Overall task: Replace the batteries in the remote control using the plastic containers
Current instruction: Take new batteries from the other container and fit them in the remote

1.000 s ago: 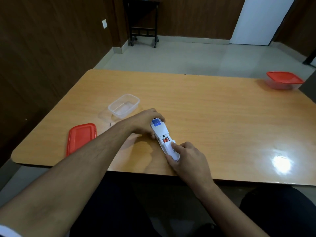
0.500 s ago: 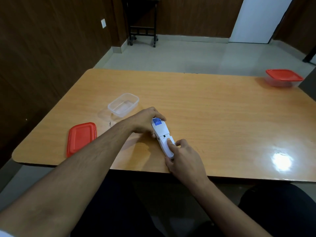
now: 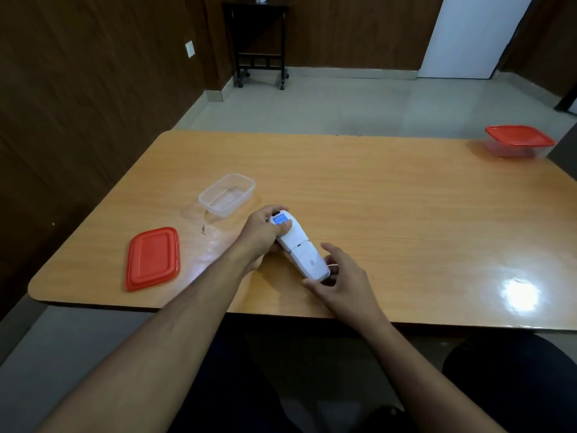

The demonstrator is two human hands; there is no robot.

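The white remote control (image 3: 300, 248) lies back side up near the table's front edge, its battery cover closed and a blue label at its far end. My left hand (image 3: 262, 232) grips that far end, thumb on the label. My right hand (image 3: 340, 276) is at the near end, fingers spread loosely around the end of the remote, thumb under its near corner. No batteries show. An open clear plastic container (image 3: 227, 195) stands just left of the remote, and its red lid (image 3: 153, 258) lies flat further left.
A second clear container with a red lid on (image 3: 518, 141) sits at the table's far right corner. The wooden table (image 3: 390, 207) has a bright glare spot at the right front. A dark wheeled stand (image 3: 260, 42) is by the back wall.
The battery compartment with its orange batteries was open a second ago; my right hand slid the cover shut over it. My right fingers have now come off the cover and spread at the near end.
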